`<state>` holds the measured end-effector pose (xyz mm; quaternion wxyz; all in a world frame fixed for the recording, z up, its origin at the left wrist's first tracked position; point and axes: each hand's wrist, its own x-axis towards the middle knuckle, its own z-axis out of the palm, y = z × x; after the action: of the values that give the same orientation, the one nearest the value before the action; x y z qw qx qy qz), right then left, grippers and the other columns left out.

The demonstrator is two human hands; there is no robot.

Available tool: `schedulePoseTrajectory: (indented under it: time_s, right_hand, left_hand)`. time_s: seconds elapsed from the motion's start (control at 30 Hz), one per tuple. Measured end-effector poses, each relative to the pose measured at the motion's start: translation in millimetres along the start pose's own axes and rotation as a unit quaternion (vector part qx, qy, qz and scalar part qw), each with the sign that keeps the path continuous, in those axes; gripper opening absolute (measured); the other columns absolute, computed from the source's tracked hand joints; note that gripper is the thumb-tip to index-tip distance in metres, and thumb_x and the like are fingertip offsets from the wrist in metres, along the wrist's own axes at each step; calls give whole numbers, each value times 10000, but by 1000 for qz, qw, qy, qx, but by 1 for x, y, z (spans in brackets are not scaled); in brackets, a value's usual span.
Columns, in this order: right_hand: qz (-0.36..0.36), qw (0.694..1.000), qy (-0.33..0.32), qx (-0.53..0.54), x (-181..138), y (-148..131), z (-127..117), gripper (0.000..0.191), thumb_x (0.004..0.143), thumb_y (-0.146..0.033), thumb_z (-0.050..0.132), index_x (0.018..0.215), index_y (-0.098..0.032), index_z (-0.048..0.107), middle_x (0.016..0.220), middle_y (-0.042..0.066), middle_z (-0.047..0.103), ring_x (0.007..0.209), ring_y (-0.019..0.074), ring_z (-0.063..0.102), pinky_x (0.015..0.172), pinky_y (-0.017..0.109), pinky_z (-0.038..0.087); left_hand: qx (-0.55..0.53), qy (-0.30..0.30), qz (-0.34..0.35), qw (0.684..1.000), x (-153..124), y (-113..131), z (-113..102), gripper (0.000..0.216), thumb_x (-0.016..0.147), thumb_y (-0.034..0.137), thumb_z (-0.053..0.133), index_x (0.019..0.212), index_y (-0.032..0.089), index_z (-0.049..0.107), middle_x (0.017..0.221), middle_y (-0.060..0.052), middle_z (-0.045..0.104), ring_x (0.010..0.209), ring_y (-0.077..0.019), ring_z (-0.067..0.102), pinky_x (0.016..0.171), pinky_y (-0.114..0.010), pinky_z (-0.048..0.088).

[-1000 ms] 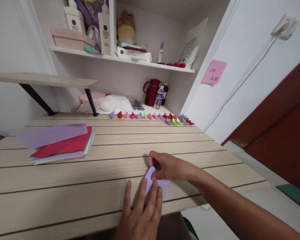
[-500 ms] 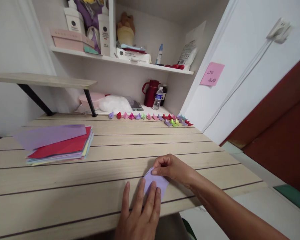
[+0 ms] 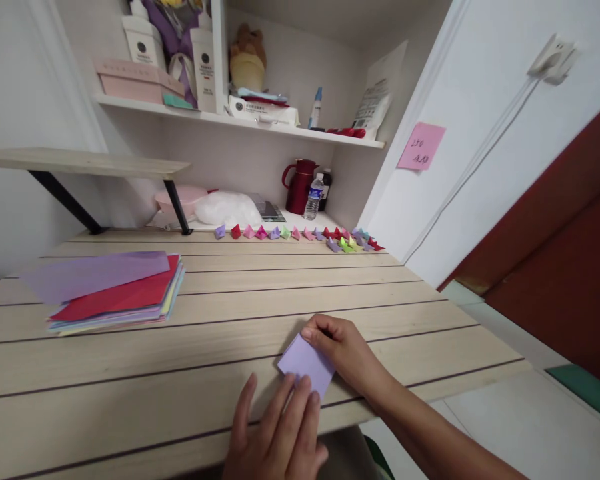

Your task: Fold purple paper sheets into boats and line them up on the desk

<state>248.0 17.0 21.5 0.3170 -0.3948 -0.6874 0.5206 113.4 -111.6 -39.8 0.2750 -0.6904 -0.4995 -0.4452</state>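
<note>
A folded piece of light purple paper lies near the front edge of the wooden table. At its far corner, my right hand pinches the paper between thumb and fingers. My left hand rests with its fingers stretched out, the fingertips on the paper's near side. Those fingertips cover the near edge of the paper.
A stack of coloured paper lies on the table's left. Small folded paper pieces line the back edge. Behind them stand a red jug and a water bottle. A raised wooden shelf stands at the left.
My left hand has drawn back slightly toward me, uncovering more of the purple paper. My right hand still pinches the far corner. The view has shifted a little.
</note>
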Motion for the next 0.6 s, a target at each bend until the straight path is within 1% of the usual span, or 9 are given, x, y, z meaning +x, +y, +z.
schedulePoseTrajectory:
  time_s: [0.07,0.13,0.2,0.27,0.33,0.43,0.47,0.53,0.6]
  right_hand:
    - [-6,1000,16,8,-1,0,-1,402,847,-538,631,668,-188,545,599,-38,470,559,115,399,524,241,300]
    - [-14,999,27,18,-4,-2,-1,398,851,-535,627,674,-190,537,602,-39,465,560,115,405,525,239,308]
    - [-27,999,36,25,-8,-7,2,382,860,-519,624,686,-188,546,617,-34,481,574,117,422,535,237,323]
    - [-51,997,45,25,-14,-12,7,359,879,-493,618,700,-184,572,632,-25,509,590,120,443,546,236,340]
    - [-81,995,47,21,-20,-16,13,340,899,-465,613,713,-180,603,647,-16,540,598,121,460,548,232,349]
    - [-103,993,43,33,-27,-18,22,330,916,-447,612,727,-177,629,652,-11,560,594,116,467,543,224,355]
    - [-100,993,39,46,-28,-19,24,336,916,-454,615,727,-176,628,646,-13,557,589,114,464,541,221,356]
    - [-85,993,35,74,-30,-19,26,354,905,-479,633,728,-173,620,629,-20,542,575,107,451,535,218,352]
    - [-64,992,29,100,-31,-20,26,395,903,-520,629,721,-169,605,607,-29,512,557,100,427,521,214,337]
  left_hand:
    - [-55,51,-81,994,2,-5,-9,187,944,240,550,1091,230,665,1059,-12,738,1025,-113,650,1191,-395,305]
    - [-89,70,-226,967,9,-8,-18,287,924,223,569,1208,206,600,1155,-69,675,1125,-148,609,1086,-344,424]
    - [-164,59,-366,914,20,-8,-24,422,928,338,561,1328,214,505,1264,-104,619,1195,-195,580,1036,-367,471]
    - [-260,32,-464,846,35,-7,-26,498,906,477,558,1342,249,487,1316,-99,601,1216,-221,578,1027,-390,480]
    - [-341,1,-528,778,50,-5,-26,531,822,557,632,1249,248,569,1253,-85,652,1167,-234,614,993,-373,495]
    - [-414,-49,-587,694,67,-5,-27,433,691,537,752,961,202,701,936,-55,742,880,-209,690,772,-290,541]
    - [-423,-56,-600,677,71,-5,-28,390,668,520,770,874,193,715,823,-37,735,778,-188,680,686,-261,529]
    - [-423,-53,-619,659,76,-5,-31,354,630,505,794,765,187,720,662,-2,693,645,-151,630,572,-220,480]
    - [-411,-43,-636,652,79,-7,-34,357,592,508,810,728,189,726,614,9,682,617,-137,608,551,-200,464]
